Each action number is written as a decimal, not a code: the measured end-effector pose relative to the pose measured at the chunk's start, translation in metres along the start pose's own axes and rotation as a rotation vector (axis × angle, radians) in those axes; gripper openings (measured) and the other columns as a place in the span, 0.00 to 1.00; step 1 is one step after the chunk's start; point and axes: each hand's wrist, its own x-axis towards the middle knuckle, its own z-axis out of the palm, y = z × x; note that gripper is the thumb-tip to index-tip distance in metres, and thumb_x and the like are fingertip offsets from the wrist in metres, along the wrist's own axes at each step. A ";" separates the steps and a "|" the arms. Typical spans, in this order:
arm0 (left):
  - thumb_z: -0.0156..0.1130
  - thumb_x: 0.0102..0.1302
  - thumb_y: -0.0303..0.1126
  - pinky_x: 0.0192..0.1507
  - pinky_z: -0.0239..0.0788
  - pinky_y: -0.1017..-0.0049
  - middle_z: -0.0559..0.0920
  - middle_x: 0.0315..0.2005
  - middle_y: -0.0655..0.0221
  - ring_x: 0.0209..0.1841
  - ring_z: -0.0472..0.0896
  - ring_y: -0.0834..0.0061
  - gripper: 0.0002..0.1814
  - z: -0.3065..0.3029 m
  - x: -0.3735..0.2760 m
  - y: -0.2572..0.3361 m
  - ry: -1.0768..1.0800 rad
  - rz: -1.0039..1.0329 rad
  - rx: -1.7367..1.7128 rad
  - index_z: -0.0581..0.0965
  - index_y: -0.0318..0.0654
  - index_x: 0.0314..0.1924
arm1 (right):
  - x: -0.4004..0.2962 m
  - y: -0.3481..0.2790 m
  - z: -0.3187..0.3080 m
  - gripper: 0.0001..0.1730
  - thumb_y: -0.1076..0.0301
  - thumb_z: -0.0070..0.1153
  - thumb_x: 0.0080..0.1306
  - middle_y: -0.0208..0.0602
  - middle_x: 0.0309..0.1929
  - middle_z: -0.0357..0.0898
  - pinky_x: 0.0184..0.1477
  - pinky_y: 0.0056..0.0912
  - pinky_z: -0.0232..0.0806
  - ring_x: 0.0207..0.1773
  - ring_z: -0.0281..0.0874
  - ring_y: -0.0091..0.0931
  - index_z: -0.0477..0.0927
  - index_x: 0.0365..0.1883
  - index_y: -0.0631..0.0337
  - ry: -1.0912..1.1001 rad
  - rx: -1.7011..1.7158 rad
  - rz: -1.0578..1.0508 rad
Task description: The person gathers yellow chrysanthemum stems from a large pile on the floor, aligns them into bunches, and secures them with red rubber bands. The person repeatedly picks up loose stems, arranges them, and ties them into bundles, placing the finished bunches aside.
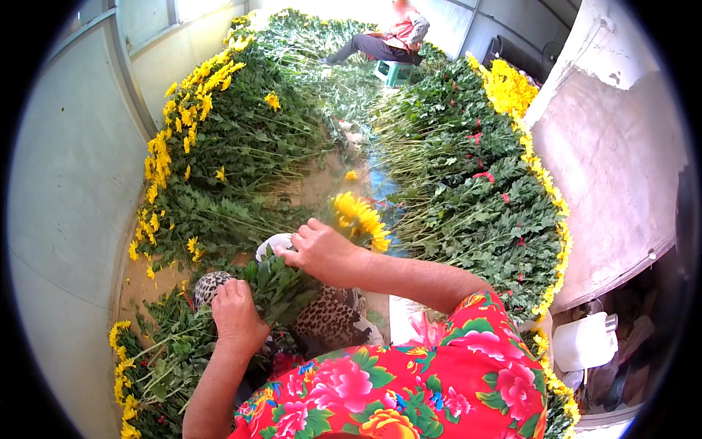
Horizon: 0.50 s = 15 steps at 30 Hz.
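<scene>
A leafy bunch of yellow chrysanthemums (pixel 281 288) lies across my lap, over leopard-print cloth (pixel 323 318). Its yellow flower heads (pixel 361 220) point away to the upper right and look slightly blurred. With curled fingers, my left hand (pixel 237 311) grips the leafy, stem-side part of the bunch. Farther up, my right hand (pixel 319 247) closes around it between the leaves and the blooms, thumb and fingertips over the greenery. Part of the stems is hidden behind my hands. A white object (pixel 272 245), possibly a shoe, shows just beyond my right fingertips.
Cut chrysanthemums (pixel 258 142) are heaped along the left wall, blooms outward. Tied bunches (pixel 466 192) with red bands line the right side. A person (pixel 403 35) sits on a green plastic stool (pixel 392 73) at the far end. A white plastic container (pixel 584 341) stands at right.
</scene>
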 end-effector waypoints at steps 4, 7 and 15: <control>0.74 0.51 0.36 0.42 0.74 0.58 0.82 0.35 0.59 0.42 0.83 0.54 0.23 0.007 -0.005 -0.007 -0.051 -0.091 -0.037 0.72 0.38 0.42 | 0.007 -0.005 0.005 0.24 0.65 0.56 0.66 0.36 0.40 0.82 0.56 0.44 0.68 0.48 0.81 0.34 0.79 0.61 0.52 0.024 -0.015 0.004; 0.72 0.55 0.37 0.33 0.75 0.54 0.82 0.28 0.58 0.32 0.85 0.51 0.19 -0.006 0.008 -0.008 -0.081 -0.035 -0.031 0.71 0.38 0.40 | 0.007 0.006 -0.007 0.29 0.64 0.62 0.61 0.37 0.42 0.82 0.57 0.45 0.68 0.50 0.81 0.35 0.78 0.63 0.51 -0.017 -0.034 -0.018; 0.71 0.55 0.34 0.39 0.74 0.49 0.84 0.33 0.52 0.39 0.84 0.45 0.21 -0.029 0.030 -0.011 -0.201 -0.187 0.040 0.73 0.37 0.45 | 0.035 0.027 -0.011 0.22 0.68 0.56 0.66 0.28 0.39 0.78 0.58 0.38 0.67 0.48 0.79 0.29 0.80 0.60 0.48 0.074 -0.080 -0.062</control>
